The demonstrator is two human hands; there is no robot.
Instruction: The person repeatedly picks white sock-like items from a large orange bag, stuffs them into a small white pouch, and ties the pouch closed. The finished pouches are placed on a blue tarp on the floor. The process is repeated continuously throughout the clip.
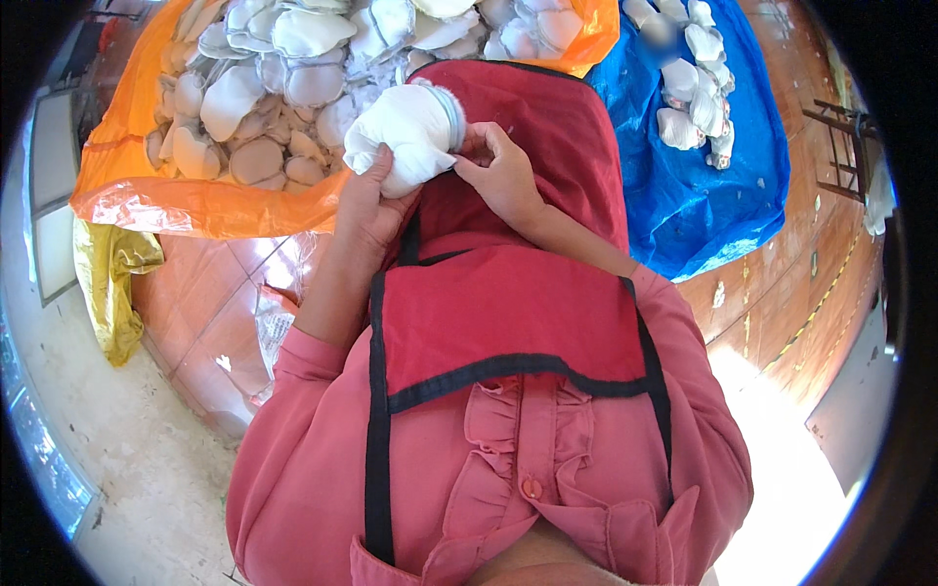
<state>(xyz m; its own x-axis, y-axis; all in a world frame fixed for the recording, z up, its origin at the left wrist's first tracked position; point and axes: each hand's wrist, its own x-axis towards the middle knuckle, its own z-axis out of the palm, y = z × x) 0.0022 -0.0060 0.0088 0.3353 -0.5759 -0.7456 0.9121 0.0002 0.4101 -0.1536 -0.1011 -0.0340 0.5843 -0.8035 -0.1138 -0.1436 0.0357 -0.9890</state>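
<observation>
A white, soft, rounded bundle of cloth pieces (399, 137) is held up in front of me, with a pale blue-grey band or layered edge along its right side. My left hand (373, 200) grips it from below, thumb pressed on its front. At its lower right edge, my right hand (503, 176) has its fingers closed in a pinch. Exactly what part those fingertips hold is hard to make out. Just beyond, an orange sheet or sack (195, 207) holds many similar white, rounded padded pieces (313, 83).
On the right, a blue sheet or sack (703, 210) carries several white bundles (696, 103). A red apron (518, 322) with black edging covers my front and lap. A yellow sack (115, 293) lies at the left. Tiled floor (782, 293) shows at the right, with a dark wooden frame (838, 151) beyond.
</observation>
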